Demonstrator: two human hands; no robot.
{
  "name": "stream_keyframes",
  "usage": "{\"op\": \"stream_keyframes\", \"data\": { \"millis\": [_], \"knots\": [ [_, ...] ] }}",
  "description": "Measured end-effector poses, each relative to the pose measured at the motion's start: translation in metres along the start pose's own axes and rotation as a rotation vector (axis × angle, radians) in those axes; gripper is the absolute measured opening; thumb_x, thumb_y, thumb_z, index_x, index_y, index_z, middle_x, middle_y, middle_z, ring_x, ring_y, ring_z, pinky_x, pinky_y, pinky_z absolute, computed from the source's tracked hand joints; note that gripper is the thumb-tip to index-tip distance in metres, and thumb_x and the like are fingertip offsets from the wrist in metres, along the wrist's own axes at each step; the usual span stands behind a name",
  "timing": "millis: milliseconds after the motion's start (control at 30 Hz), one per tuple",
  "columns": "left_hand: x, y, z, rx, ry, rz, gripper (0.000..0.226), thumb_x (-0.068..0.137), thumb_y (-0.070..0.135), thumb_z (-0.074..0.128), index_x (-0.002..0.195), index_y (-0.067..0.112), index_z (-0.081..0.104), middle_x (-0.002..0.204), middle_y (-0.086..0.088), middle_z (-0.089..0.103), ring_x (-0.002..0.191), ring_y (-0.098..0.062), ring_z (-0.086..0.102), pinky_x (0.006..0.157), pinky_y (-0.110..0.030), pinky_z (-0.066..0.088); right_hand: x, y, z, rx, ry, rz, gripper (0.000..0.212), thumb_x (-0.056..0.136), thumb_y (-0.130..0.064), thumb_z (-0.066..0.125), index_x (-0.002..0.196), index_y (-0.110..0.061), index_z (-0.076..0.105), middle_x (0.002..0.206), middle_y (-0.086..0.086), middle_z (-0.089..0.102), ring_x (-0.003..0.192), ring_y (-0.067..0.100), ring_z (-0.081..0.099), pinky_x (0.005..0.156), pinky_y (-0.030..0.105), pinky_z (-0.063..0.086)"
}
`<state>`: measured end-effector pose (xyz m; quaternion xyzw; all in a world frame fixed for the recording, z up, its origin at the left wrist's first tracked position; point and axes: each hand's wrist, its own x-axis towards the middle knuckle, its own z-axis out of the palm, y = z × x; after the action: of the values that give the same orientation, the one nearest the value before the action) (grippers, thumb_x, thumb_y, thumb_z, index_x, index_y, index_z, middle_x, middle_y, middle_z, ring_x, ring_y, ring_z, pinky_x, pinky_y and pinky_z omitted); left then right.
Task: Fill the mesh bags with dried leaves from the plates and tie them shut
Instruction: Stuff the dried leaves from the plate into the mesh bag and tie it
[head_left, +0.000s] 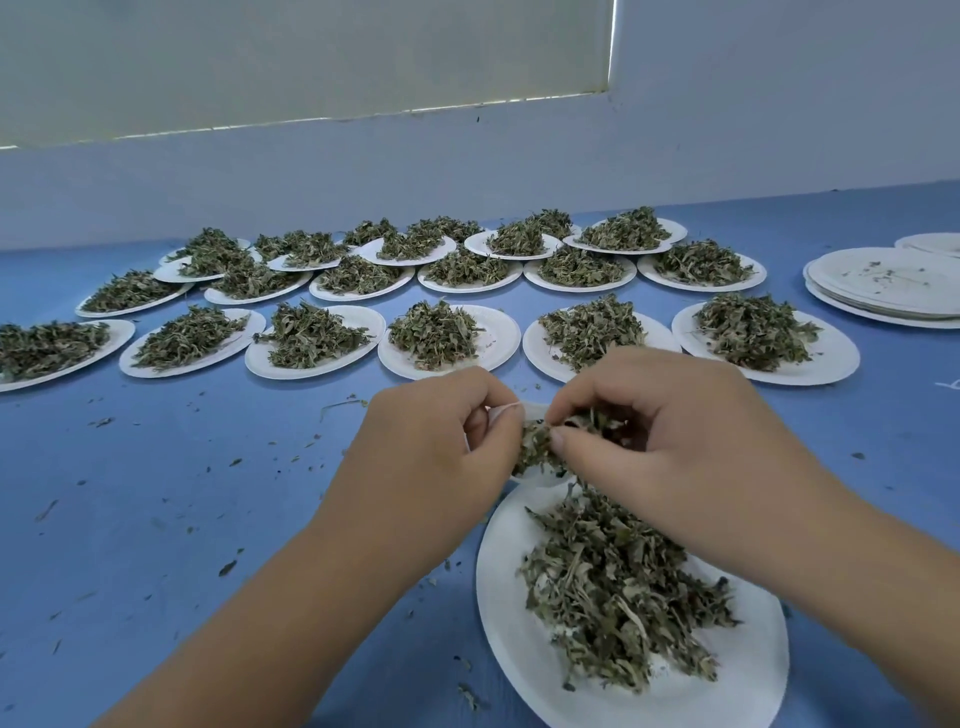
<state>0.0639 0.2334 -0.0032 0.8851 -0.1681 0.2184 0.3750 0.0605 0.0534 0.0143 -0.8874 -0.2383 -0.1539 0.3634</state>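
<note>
While the blue table top (156, 519) carries about twenty round white paper plates heaped with dried green leaves (841, 358) in rows across the far side, the job reads as early: most of the stock is untouched.

Nearest white paper plate (498, 597) sits under the right forearm and holds a big pile of dried leaves (618, 597). Judged as the plate being worked, far from emptied.

Stack of emptied white paper plates (883, 291) at far right, only crumbs on the top one. So some plates look done. No filled or tied bags in view, count unknown.

Left hand (431, 441): fingers curled, pinching the rim of a small white mesh bag (540, 475), held off the table just beyond the near plate.

Right hand (675, 415): thumb and fingers closed on a pinch of leaves at the bag mouth, touching it.

Bag looks partly filled; how full can't be told, the hands hide it.

Thin white drawstring (506, 408) shows by the left fingers, not tied yet.

Leaf crumbs (228, 566) scattered on the table.

Left: finish filling, tie, repeat per plate.
</note>
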Motion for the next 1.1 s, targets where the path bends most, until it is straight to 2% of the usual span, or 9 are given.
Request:
{"op": "stream_keyframes", "data": {
  "millis": [100,233,300,433,567,667,833,1000,1100],
  "knots": [
    [-0.001,0.002,0.003,-0.026,-0.018,-0.005,0.017,0.087,0.019,0.064,0.071,0.025,0.066,0.055,0.000,0.052,0.043,-0.004,0.040,0.045,-0.011,0.029,0.000,0.001,0.008,-0.142,0.029,0.021,0.001,0.080,-0.032,0.066,0.080,-0.031,0.067,0.079,-0.016,0.057,0.081,-0.001,0.051,0.067,0.010,0.037],
    [0.000,0.003,0.006,-0.049,-0.025,-0.035,0.019,0.087,0.019,0.064,0.069,0.026,0.064,0.055,0.000,0.051,0.044,-0.004,0.040,0.045,-0.012,0.030,-0.002,0.001,0.013,-0.216,0.030,0.019,0.014,0.080,-0.038,0.063,0.093,-0.034,0.064,0.088,-0.017,0.054,0.082,0.001,0.049,0.069,0.015,0.039],
    [0.001,0.002,0.007,-0.041,-0.019,-0.049,0.018,0.087,0.020,0.064,0.070,0.026,0.065,0.055,0.001,0.052,0.044,-0.004,0.040,0.046,-0.012,0.031,-0.003,-0.001,0.011,-0.182,0.010,0.013,0.019,0.077,-0.042,0.063,0.095,-0.036,0.061,0.090,-0.019,0.052,0.082,-0.001,0.050,0.068,0.012,0.039],
    [0.000,0.002,0.007,-0.048,-0.023,-0.076,0.016,0.087,0.021,0.064,0.071,0.025,0.066,0.055,0.001,0.052,0.044,-0.004,0.040,0.045,-0.012,0.030,-0.004,-0.002,0.006,-0.057,0.012,0.015,0.019,0.072,-0.041,0.066,0.087,-0.035,0.057,0.083,-0.019,0.052,0.081,0.002,0.054,0.072,0.015,0.042],
    [0.001,0.003,0.009,-0.072,-0.021,-0.084,0.017,0.086,0.021,0.064,0.070,0.026,0.066,0.055,0.000,0.052,0.044,-0.004,0.040,0.046,-0.012,0.031,-0.004,-0.003,0.012,-0.089,0.031,0.001,0.019,0.072,-0.028,0.074,0.079,-0.030,0.057,0.075,-0.015,0.052,0.076,0.004,0.052,0.064,0.019,0.043],
    [0.001,0.004,0.010,-0.092,-0.035,-0.096,0.015,0.086,0.021,0.063,0.072,0.024,0.067,0.054,-0.002,0.052,0.044,-0.005,0.040,0.045,-0.014,0.030,-0.002,-0.002,0.014,-0.085,0.018,0.010,0.014,0.071,-0.029,0.072,0.077,-0.028,0.060,0.075,-0.015,0.053,0.075,0.003,0.051,0.061,0.015,0.040],
    [0.001,0.004,0.009,-0.120,-0.035,-0.099,0.017,0.087,0.018,0.062,0.071,0.024,0.067,0.053,-0.005,0.055,0.044,-0.007,0.040,0.044,-0.015,0.031,-0.002,-0.005,0.009,0.030,-0.006,-0.007,0.010,0.070,-0.031,0.068,0.077,-0.031,0.062,0.080,-0.014,0.057,0.074,0.007,0.059,0.068,0.017,0.046],
    [0.000,0.007,0.010,-0.130,-0.064,-0.053,0.018,0.089,0.015,0.060,0.080,0.025,0.072,0.057,-0.003,0.058,0.048,-0.014,0.046,0.045,-0.020,0.033,0.000,-0.003,0.017,-0.132,0.053,-0.018,0.016,0.075,-0.020,0.072,0.069,-0.025,0.058,0.074,-0.010,0.053,0.070,0.005,0.051,0.062,0.019,0.040],
    [0.000,0.007,0.009,-0.125,-0.070,-0.033,0.021,0.090,0.014,0.059,0.085,0.026,0.075,0.057,0.003,0.059,0.045,-0.007,0.043,0.043,-0.015,0.030,0.001,-0.002,0.018,-0.112,0.036,-0.011,0.013,0.076,-0.021,0.072,0.070,-0.026,0.061,0.074,-0.011,0.056,0.070,0.004,0.052,0.063,0.019,0.042]
  ]
}}
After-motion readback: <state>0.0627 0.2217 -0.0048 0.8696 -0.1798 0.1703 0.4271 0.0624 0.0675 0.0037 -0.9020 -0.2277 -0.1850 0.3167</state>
